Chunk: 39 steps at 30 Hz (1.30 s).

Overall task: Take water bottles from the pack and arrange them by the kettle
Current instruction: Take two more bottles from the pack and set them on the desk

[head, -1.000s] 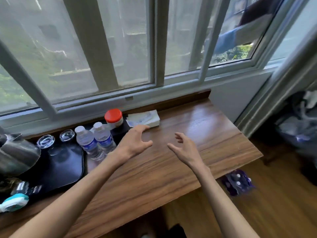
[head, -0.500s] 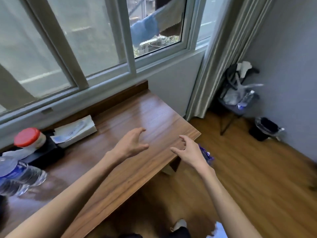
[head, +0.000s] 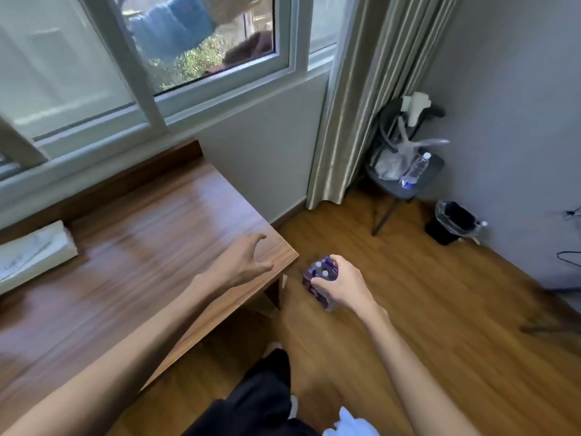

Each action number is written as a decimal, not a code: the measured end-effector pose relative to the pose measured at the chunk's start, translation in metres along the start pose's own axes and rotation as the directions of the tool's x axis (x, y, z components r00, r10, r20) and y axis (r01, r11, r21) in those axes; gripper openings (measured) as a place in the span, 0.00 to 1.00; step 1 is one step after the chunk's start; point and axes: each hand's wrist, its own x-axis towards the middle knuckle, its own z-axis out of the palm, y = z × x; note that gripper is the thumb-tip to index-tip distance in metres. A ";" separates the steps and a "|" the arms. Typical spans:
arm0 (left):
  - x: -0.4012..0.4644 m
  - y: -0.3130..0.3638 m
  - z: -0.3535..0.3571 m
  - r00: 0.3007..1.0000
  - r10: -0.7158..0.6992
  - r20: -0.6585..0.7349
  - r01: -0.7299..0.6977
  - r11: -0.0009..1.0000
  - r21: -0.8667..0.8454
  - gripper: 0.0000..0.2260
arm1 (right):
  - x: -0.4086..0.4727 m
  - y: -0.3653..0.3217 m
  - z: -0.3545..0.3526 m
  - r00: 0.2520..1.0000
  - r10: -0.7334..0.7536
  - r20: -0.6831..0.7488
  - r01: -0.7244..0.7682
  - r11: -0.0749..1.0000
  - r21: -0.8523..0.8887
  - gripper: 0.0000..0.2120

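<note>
The pack of water bottles, wrapped in purple-blue film with white caps showing, stands on the wooden floor beside the table's corner leg. My right hand hovers over it with fingers curled and apart, covering its right side. The pack looks small under the hand, so the hand seems higher than it. My left hand is spread above the corner of the wooden table and holds nothing. The kettle and the bottles standing near it are out of view to the left.
A white tissue box lies at the table's left, by the window sill. In the far corner a grey chair carries a single bottle and bags, with a black bin beside it. A curtain hangs there.
My view has swung right, away from the tray, the kettle and the bottles. My right hand has moved off the table edge and down over the pack on the floor.
</note>
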 end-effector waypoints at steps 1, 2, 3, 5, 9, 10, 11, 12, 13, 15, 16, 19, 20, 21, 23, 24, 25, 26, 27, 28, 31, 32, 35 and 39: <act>0.012 0.008 0.003 1.000 0.010 0.001 -0.010 1.000 0.003 0.31 | 0.011 0.005 -0.005 1.000 0.014 0.004 -0.014 1.000 0.001 0.39; 0.025 0.016 0.006 1.000 0.021 0.004 -0.022 1.000 0.008 0.31 | 0.022 0.009 -0.010 1.000 0.024 0.006 -0.024 1.000 0.002 0.40; 0.039 0.023 0.009 1.000 0.025 0.010 -0.025 1.000 0.009 0.31 | 0.033 0.014 -0.015 0.999 0.031 0.008 -0.031 1.000 0.006 0.40; 0.065 0.038 0.014 1.000 0.015 0.026 -0.016 1.000 0.005 0.31 | 0.056 0.023 -0.024 0.999 0.044 0.024 -0.044 0.999 0.019 0.41; 0.124 0.059 0.027 0.997 -0.004 0.080 0.004 1.000 0.003 0.32 | 0.103 0.042 -0.047 0.994 0.094 0.051 -0.096 0.994 0.045 0.41; 0.138 0.064 0.030 0.995 -0.011 0.102 0.011 1.000 0.003 0.32 | 0.114 0.046 -0.054 0.993 0.106 0.059 -0.109 0.993 0.051 0.40; 0.152 0.069 0.034 0.992 -0.019 0.124 0.019 1.000 0.007 0.32 | 0.124 0.050 -0.060 0.991 0.118 0.066 -0.122 0.991 0.058 0.39; 0.165 0.075 0.037 0.989 -0.027 0.144 0.025 1.000 0.013 0.32 | 0.134 0.055 -0.067 0.989 0.127 0.073 -0.132 0.989 0.068 0.37; 0.177 0.079 0.042 0.986 -0.034 0.163 0.032 0.999 0.019 0.32 | 0.143 0.059 -0.073 0.988 0.137 0.077 -0.143 0.987 0.080 0.36; 0.201 0.089 0.052 0.979 -0.041 0.200 0.034 0.999 0.038 0.31 | 0.161 0.070 -0.083 0.985 0.155 0.080 -0.162 0.982 0.093 0.36; 0.211 0.094 0.058 0.974 -0.046 0.223 0.036 0.998 0.048 0.31 | 0.170 0.075 -0.088 0.983 0.167 0.080 -0.175 0.979 0.103 0.37; 0.237 0.106 0.076 0.957 -0.063 0.284 0.047 0.997 0.063 0.31 | 0.193 0.092 -0.097 0.974 0.211 0.081 -0.221 0.965 0.145 0.38; 0.245 0.110 0.083 0.951 -0.072 0.300 0.054 0.996 0.065 0.31 | 0.201 0.099 -0.099 0.971 0.225 0.082 -0.236 0.960 0.153 0.38; 0.254 0.113 0.090 0.946 -0.081 0.314 0.064 0.996 0.066 0.31 | 0.210 0.106 -0.101 0.967 0.240 0.086 -0.251 0.954 0.162 0.38; 0.271 0.117 0.108 0.934 -0.110 0.341 0.091 0.993 0.072 0.30 | 0.227 0.122 -0.102 0.960 0.262 0.102 -0.277 0.945 0.173 0.38; 0.280 0.117 0.118 0.927 -0.131 0.351 0.110 0.991 0.078 0.30 | 0.236 0.131 -0.101 0.955 0.273 0.115 -0.290 0.941 0.177 0.38; 0.288 0.117 0.129 0.919 -0.153 0.362 0.132 0.988 0.082 0.30 | 0.245 0.140 -0.099 0.950 0.286 0.128 -0.306 0.934 0.183 0.38; 0.297 0.117 0.141 0.910 -0.177 0.375 0.158 0.984 0.082 0.30 | 0.254 0.150 -0.097 0.945 0.297 0.135 -0.319 0.929 0.188 0.37; 0.306 0.116 0.155 0.901 -0.199 0.385 0.183 0.980 0.077 0.30 | 0.263 0.161 -0.093 0.941 0.306 0.145 -0.330 0.924 0.194 0.35; 0.316 0.115 0.169 0.893 -0.222 0.393 0.208 0.975 0.079 0.30 | 0.274 0.173 -0.087 0.938 0.310 0.157 -0.338 0.920 0.198 0.34; 0.347 0.101 0.219 0.873 -0.283 0.398 0.276 0.958 0.075 0.28 | 0.312 0.209 -0.063 0.934 0.303 0.189 -0.341 0.915 0.217 0.34; 0.357 0.096 0.236 0.860 -0.310 0.406 0.306 0.949 0.077 0.28 | 0.324 0.222 -0.052 0.934 0.299 0.197 -0.339 0.915 0.218 0.34; 0.383 0.079 0.291 0.823 -0.387 0.415 0.394 0.916 0.073 0.25 | 0.358 0.261 -0.016 0.917 0.317 0.243 -0.369 0.905 0.211 0.30; 0.424 0.046 0.374 0.798 -0.463 0.385 0.489 0.872 0.035 0.23 | 0.414 0.321 0.046 0.896 0.320 0.309 -0.377 0.914 0.149 0.32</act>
